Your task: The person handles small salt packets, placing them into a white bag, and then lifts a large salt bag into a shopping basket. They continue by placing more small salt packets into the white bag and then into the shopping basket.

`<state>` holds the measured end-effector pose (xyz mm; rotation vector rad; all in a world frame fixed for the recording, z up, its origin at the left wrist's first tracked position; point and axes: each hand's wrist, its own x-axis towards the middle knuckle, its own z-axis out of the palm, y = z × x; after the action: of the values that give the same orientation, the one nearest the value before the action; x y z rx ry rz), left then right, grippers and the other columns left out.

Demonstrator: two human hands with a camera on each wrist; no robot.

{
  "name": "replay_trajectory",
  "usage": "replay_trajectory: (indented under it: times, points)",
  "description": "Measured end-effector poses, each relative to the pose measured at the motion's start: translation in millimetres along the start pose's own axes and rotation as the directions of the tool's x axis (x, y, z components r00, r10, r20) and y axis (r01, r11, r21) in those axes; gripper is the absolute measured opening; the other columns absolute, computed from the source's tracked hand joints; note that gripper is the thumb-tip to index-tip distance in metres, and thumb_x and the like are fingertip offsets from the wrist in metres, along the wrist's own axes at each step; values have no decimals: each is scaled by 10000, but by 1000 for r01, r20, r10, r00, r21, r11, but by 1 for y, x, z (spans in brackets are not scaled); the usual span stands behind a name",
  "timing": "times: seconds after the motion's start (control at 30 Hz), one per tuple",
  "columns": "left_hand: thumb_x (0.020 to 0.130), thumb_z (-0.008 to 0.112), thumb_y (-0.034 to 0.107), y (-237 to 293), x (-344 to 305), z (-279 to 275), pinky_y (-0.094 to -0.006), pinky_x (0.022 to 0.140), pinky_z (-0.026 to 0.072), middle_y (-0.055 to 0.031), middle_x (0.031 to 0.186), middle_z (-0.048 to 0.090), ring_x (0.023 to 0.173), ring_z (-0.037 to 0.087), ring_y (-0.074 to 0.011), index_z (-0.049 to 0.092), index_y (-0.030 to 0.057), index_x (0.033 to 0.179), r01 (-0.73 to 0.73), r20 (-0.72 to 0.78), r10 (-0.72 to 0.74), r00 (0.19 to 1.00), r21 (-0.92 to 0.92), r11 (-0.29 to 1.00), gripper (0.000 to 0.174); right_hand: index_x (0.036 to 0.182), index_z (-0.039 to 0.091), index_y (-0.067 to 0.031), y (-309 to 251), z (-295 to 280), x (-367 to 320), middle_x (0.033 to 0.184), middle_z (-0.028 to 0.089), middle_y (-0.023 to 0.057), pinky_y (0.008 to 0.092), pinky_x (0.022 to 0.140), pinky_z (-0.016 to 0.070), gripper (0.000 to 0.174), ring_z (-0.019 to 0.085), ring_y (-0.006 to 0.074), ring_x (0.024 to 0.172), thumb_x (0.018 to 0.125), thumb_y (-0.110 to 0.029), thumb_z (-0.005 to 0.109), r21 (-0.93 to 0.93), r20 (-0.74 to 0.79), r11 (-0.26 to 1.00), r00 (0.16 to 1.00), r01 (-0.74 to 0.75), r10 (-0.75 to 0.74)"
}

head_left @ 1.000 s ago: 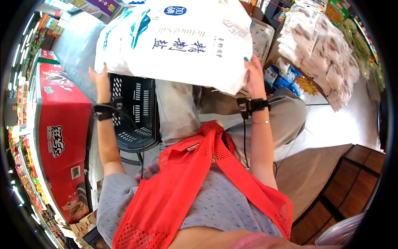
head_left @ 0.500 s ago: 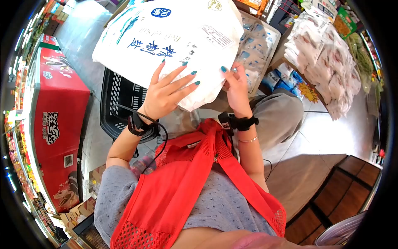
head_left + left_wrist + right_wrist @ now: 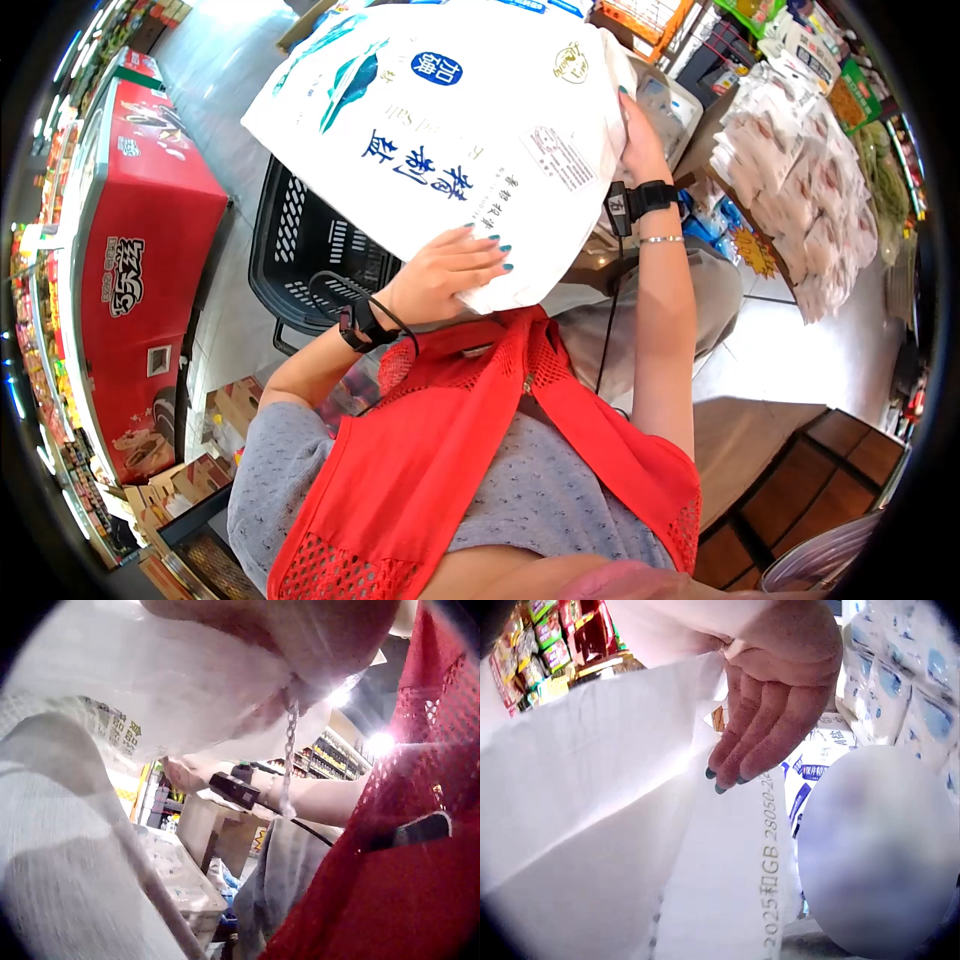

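Note:
A big white sack of refined salt (image 3: 490,100) with blue lettering lies tilted in front of the body. My left hand (image 3: 445,275) grips its near corner, fingers over the printed face and the thumb hidden. A white braided cord (image 3: 289,761) hangs below that hand in the left wrist view. At the sack's right edge, my right hand (image 3: 645,145) holds on. The right wrist view shows its bent fingers (image 3: 761,727) along the sack's side and the thumb at the edge.
A black shopping basket (image 3: 310,265) stands under the sack's left side. Farther left is a red freezer cabinet (image 3: 145,290). On the right, white packets (image 3: 790,180) are piled in a box, with a wooden-panelled crate (image 3: 810,490) nearer. The person's knee (image 3: 710,290) is close by.
The left hand first moved from the sack's left corner onto its face, then to the near corner. The right hand went from the near corner up the right edge. The sack has turned clockwise.

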<state>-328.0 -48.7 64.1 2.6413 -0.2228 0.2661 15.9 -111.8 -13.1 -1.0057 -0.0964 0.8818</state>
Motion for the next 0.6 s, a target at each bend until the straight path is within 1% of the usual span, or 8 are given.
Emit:
replay_trajectory:
  times: [0.1,0.2,0.23,0.3,0.4,0.43,0.5,0.6]
  points:
    - [701,562,60,3,-2,12,-452,1016,267,-77,1251,494,1189,434,-241,574,89,1103,96,131,-94,987,-6,995,403,1001,539,35,6,-8,20,922,590,78,271,709,429,238,532,148,804,881,-167,497,-209,-56,963,981,173,-188]
    - [676,596,80,-4,3,-7,-427,957,351,-89,1187,532,1106,497,-260,604,86,1023,-97,255,127,958,-128,987,348,868,553,46,16,-23,31,775,577,65,282,636,395,220,476,130,680,872,-164,489,-462,-57,828,921,317,-385]
    - [692,609,103,-10,4,-28,-382,941,379,-104,1112,576,1066,518,-271,615,84,1007,222,375,-103,921,-292,930,316,866,553,48,16,-28,32,770,581,72,289,639,397,222,478,135,675,870,-165,488,-581,-34,738,895,344,-444]
    - [741,610,128,-36,-3,-70,-359,903,417,-115,1043,607,1005,554,-272,616,56,1016,236,-9,-242,970,-201,951,284,893,561,51,10,-16,11,783,603,102,303,663,410,235,509,152,688,868,-166,476,-632,-12,679,871,373,-491]
    - [765,595,63,-95,-10,-144,-299,827,446,-120,982,638,924,605,-223,626,18,990,432,-487,-392,780,-32,901,232,945,567,50,-7,-7,-9,852,621,107,289,680,415,243,535,149,741,874,-156,461,-766,44,533,857,359,-513]
    - [797,580,84,-126,-20,-168,-275,796,451,-113,942,650,877,610,-183,625,-2,993,462,-524,-390,757,8,887,219,1000,580,34,-5,-18,1,888,632,78,262,711,424,235,548,132,779,878,-127,460,-775,85,512,863,371,-497]
    - [851,550,159,-192,-38,-206,-227,739,447,-88,917,647,835,578,-124,610,-37,1017,517,-457,-621,637,-344,784,264,1022,588,17,-13,-29,11,907,630,49,242,718,427,228,549,112,783,879,-113,467,-707,175,577,891,410,-418]
    - [848,521,388,-261,-49,-249,-301,886,388,-140,1123,563,1029,521,-200,547,-3,1145,790,-195,-773,604,17,613,491,1064,596,-13,-35,-61,43,934,623,9,208,715,430,237,548,75,778,871,-117,504,-616,215,734,958,285,-191]
